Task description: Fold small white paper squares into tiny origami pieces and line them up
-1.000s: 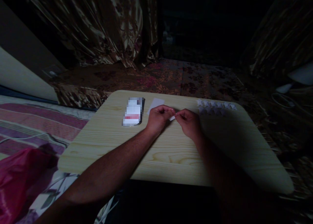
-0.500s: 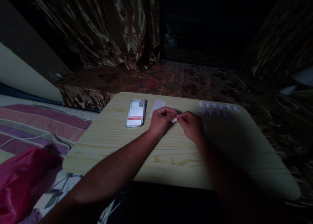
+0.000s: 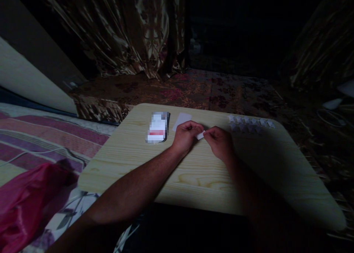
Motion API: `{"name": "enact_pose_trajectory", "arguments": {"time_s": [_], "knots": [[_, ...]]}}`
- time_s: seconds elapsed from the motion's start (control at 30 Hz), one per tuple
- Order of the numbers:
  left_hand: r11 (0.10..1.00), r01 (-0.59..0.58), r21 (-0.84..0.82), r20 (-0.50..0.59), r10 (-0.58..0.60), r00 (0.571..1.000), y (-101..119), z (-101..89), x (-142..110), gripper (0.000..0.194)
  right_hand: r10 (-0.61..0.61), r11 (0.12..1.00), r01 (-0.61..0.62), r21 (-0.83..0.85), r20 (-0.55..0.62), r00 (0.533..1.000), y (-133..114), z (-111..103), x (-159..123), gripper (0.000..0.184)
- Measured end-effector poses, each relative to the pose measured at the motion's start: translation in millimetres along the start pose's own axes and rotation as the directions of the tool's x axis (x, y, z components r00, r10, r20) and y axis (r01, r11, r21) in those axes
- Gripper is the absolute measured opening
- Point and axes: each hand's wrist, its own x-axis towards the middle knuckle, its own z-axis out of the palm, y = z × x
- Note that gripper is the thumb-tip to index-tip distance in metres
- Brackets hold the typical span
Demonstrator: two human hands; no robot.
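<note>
Over the middle of a light wooden table (image 3: 138, 161), my left hand (image 3: 186, 137) and my right hand (image 3: 220, 142) meet, fingers pinched together. Between their fingertips is a small white piece of paper (image 3: 200, 135), held by both. Just behind my left hand a blank white slip (image 3: 181, 119) lies flat on the table. To the left of it rests a small white and red packet (image 3: 157, 127). At the far right of the table, several small folded white paper pieces (image 3: 250, 123) sit in rows.
A pink plastic bag (image 3: 24, 201) lies at the lower left on a striped bed cover (image 3: 47, 135). Brown patterned curtains (image 3: 116, 32) hang behind, above a dark floral carpet (image 3: 193, 91). The room is dim, and a white object (image 3: 333, 104) sits far right.
The view has drifted, so the table sits further right in the picture. Both hands stay pinched on the small paper, which has turned slightly between the fingers.
</note>
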Motion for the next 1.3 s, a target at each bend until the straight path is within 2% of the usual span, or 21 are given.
{"name": "enact_pose_trajectory", "arguments": {"time_s": [0.33,0.57,0.97,1.3], "knots": [[0.994,-0.021,0.105,0.031,0.017,0.999,0.0,-1.8,0.7,0.025,-0.001,0.999,0.0,-0.034,-0.024,1.0,-4.0,-4.1,-0.1,0.02],[0.984,-0.072,0.161,0.031,0.068,0.997,-1.4,-3.2,1.1,0.024,-0.017,0.998,0.015,-0.057,-0.022,1.0,-4.9,-4.5,1.1,0.02],[0.972,-0.097,0.213,0.046,0.089,0.995,0.2,-3.4,0.1,0.025,-0.054,0.998,0.053,-0.03,-0.029,0.998,-3.0,-2.4,-0.3,0.018],[0.995,-0.045,0.088,0.024,0.043,0.999,1.0,-1.7,-0.1,0.015,-0.076,0.997,0.076,-0.034,-0.02,0.997,-0.3,-1.1,-1.1,0.016]]}}
